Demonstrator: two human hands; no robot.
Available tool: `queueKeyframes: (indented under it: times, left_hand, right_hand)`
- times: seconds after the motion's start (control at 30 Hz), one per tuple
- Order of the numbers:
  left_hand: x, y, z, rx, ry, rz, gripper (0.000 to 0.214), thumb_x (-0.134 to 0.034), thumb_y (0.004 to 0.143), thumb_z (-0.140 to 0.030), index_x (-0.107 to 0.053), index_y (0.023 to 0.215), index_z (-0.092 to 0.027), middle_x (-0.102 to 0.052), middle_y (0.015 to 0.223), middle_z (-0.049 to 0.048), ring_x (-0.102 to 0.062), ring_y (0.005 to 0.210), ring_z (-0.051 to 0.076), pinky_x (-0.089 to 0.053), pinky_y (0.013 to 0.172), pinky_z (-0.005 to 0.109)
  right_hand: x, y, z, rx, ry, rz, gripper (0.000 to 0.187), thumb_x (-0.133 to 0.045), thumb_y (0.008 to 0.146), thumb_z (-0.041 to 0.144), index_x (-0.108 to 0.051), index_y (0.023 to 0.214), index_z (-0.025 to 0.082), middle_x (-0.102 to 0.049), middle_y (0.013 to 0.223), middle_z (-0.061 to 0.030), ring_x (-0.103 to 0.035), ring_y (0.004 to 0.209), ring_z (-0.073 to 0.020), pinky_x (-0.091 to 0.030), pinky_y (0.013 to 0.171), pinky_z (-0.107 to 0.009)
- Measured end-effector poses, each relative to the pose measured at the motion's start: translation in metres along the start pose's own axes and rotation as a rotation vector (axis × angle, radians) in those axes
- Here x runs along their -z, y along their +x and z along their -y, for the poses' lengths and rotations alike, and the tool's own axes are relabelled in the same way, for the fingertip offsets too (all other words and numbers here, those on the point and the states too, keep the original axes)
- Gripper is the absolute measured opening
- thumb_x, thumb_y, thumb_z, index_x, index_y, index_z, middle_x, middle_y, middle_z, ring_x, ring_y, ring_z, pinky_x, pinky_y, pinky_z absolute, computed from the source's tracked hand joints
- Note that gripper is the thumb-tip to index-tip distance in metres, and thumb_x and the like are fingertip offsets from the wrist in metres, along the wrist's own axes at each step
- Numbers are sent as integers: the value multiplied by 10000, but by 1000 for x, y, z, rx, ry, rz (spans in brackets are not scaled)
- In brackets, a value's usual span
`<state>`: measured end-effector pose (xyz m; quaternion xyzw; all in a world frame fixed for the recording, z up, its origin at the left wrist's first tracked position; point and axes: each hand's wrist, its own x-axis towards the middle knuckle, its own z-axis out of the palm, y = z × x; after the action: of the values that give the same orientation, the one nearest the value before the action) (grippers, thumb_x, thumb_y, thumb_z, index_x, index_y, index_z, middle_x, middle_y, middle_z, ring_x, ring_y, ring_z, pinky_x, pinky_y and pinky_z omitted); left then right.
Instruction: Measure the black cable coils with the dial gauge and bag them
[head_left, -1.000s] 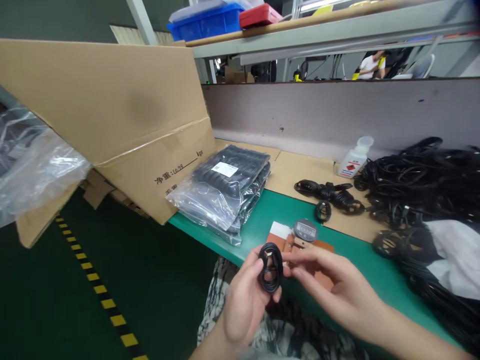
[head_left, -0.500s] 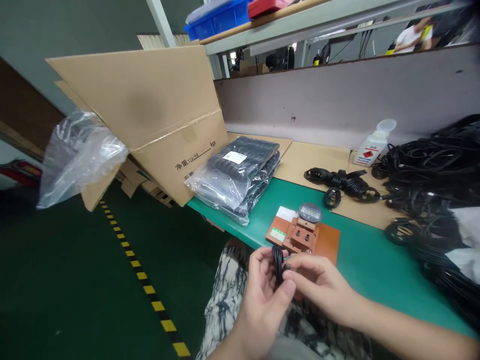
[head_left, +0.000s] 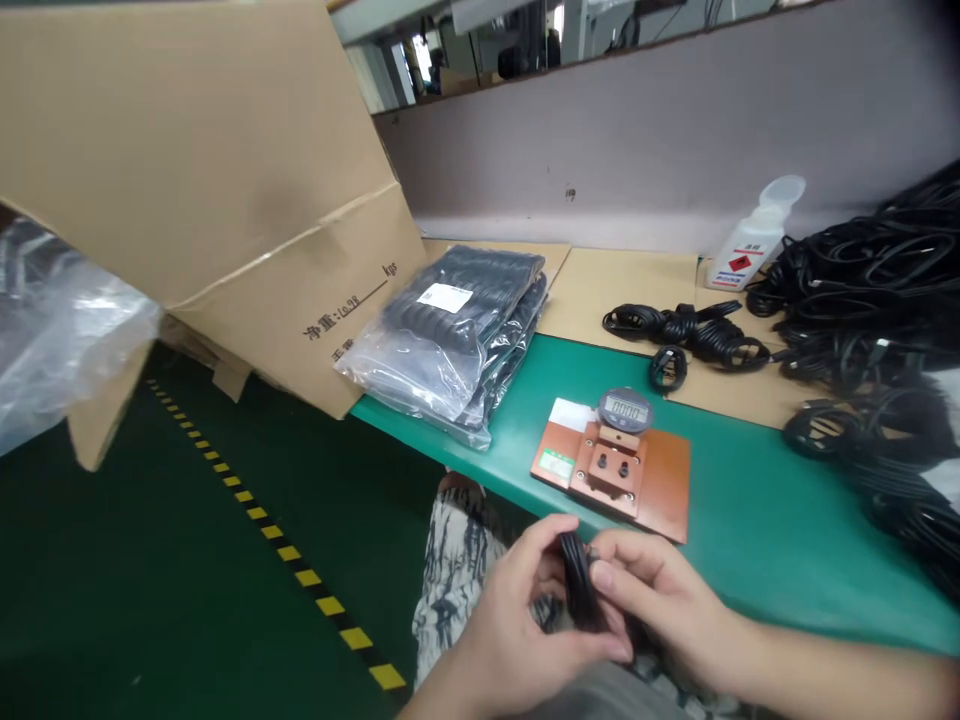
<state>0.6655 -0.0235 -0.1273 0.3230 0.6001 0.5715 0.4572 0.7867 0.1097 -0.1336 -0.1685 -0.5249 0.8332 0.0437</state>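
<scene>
Both my hands grip one small black coiled cable point(head_left: 577, 590) over my lap, just below the green bench edge. My left hand point(head_left: 525, 620) wraps round the coil from the left with the thumb under it. My right hand point(head_left: 660, 600) pinches its right side with thumb and forefinger. The coil stands edge-on to the camera. Just beyond my hands a brown fixture plate point(head_left: 664, 480) with a round digital gauge point(head_left: 625, 409) lies on the green bench point(head_left: 750, 530).
Bagged black cables point(head_left: 450, 335) are stacked at the bench's left end beside a large open cardboard box point(head_left: 225, 180). Several coiled cables point(head_left: 686, 335) lie on a cardboard sheet, with a big loose heap point(head_left: 870, 300) at right and a white bottle point(head_left: 754, 240) behind.
My hands have come lower and nearer with the coil, which has turned from face-on to edge-on. The view has tilted down and shifted.
</scene>
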Motion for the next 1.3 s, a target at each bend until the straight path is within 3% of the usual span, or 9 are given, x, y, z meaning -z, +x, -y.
queueKeyframes:
  times: [0.2,0.43,0.57,0.73,0.8,0.9,1.07,1.17,1.3]
  left_hand:
    - [4,11,20,-17,12,-19,801,-893,683,-261,-474,1365,-268,-730,1097,89,-721,987,260,-593,846,335]
    - [16,22,26,-545,299,100,849,-740,787,-44,-344,1435,-423,-630,1199,72,-657,1071,255,-545,938,405]
    - [14,21,21,-478,260,71,853,-768,777,-79,-338,1439,-402,-630,1174,84,-669,1022,261,-552,907,398]
    - [9,13,19,-559,306,71,948,-723,770,6,-310,1467,-486,-631,1165,69,-670,973,237,-558,826,340]
    - [6,9,20,-499,166,36,920,-768,777,-84,-319,1483,-465,-621,1151,69,-672,941,238,-561,792,329]
    - [3,7,18,-224,-184,68,714,-729,857,-321,-390,1485,-330,-601,1134,90,-659,973,251,-558,838,353]
    - [0,11,12,191,-521,155,141,-650,927,-314,-601,1005,-207,-558,934,25,-597,709,109,-563,644,240]
    - [0,16,14,230,-598,219,238,-724,876,-315,-522,876,-188,-531,849,-11,-564,614,67,-528,539,173]
    - [4,19,20,288,-617,274,284,-745,863,-358,-538,943,-181,-612,769,-4,-641,613,96,-554,577,193]
  right_hand:
    - [-4,3,-5,-27,33,-119,488,-602,900,636,-478,734,194,-486,535,65,-393,446,-63,-336,480,-195]
    - [-7,5,6,-52,-14,-190,523,-580,865,714,-478,775,208,-411,480,93,-346,426,-68,-355,456,-203]
    - [-5,4,7,-96,-39,-198,524,-611,841,714,-465,779,215,-454,501,76,-369,413,-68,-289,408,-186]
    - [-1,-4,0,-113,-30,-134,477,-496,934,679,-434,839,215,-461,506,76,-373,399,-62,-275,406,-177]
    - [0,-9,-1,-59,-52,-105,432,-473,973,624,-441,852,211,-450,533,75,-375,428,-65,-285,425,-180]
    - [1,-12,1,48,-134,-104,370,-468,1007,545,-467,858,206,-449,586,60,-369,478,-75,-289,445,-193]
    - [3,-10,5,66,-177,-8,292,-449,1029,473,-492,922,205,-651,712,-57,-640,633,-169,-469,592,-279]
    - [2,-8,3,52,-127,23,267,-455,1027,457,-474,918,214,-645,680,-43,-720,662,-216,-514,605,-302]
    - [1,-8,3,40,-134,45,262,-464,1021,452,-466,904,217,-673,687,-58,-728,635,-208,-500,545,-266]
